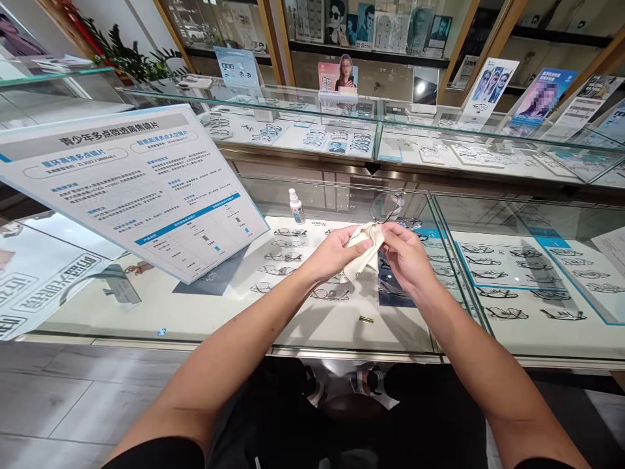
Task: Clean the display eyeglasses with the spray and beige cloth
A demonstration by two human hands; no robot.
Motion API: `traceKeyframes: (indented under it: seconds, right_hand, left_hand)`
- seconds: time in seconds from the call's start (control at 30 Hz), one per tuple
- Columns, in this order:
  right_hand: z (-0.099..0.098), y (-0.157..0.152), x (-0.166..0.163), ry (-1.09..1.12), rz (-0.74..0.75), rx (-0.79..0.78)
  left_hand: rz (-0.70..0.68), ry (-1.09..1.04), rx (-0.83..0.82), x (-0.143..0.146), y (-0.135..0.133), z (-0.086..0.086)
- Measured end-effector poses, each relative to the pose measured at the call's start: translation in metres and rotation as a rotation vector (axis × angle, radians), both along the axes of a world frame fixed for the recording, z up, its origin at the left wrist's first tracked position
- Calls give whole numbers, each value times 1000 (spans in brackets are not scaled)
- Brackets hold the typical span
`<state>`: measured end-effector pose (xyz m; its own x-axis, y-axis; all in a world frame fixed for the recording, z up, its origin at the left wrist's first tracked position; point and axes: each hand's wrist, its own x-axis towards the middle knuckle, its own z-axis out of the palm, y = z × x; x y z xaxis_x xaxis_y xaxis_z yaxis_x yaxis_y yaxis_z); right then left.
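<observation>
Both my hands are raised over a glass display counter point(205, 312). A cream cleaning cloth point(367, 251) is pinched in my left hand point(336, 251), whose fingers are closed on it. My right hand point(407, 257) is closed too, gripping a pair of glasses point(387, 207) whose clear lens sticks up above my fingers, with the cloth wrapped around part of the frame. A small white spray bottle point(295, 206) stands on the counter top just left of my hands.
A large tilted information board point(131, 185) stands on the counter at left. Several spectacle frames lie in rows under the glass point(288, 251). A second display counter point(371, 130) with posters and cards runs behind. A small brass-coloured object point(366, 319) lies under the glass near the front.
</observation>
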<state>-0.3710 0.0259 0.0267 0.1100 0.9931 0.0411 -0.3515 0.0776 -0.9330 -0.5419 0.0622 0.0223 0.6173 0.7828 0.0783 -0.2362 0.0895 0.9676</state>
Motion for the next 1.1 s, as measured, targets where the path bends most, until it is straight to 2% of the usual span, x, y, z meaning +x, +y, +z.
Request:
traceKeyframes:
  seconds: [0.17,0.27,0.57,0.93,1.1]
  right_hand:
    - [0,0,-2,-35,55,40]
    - [0,0,-1,-29,57,34]
    - [-2,4,4,-15,30,-13]
    - [0,1,3,-88,74,2]
    - [0,4,7,-110,42,1]
  left_hand:
    - [120,15,41,2,0,-1]
    - [144,30,96,2,3,-3]
    - [-35,4,52,-2,8,-10]
    - [167,85,120,1,11,-13]
    - [26,60,94,-2,11,-14]
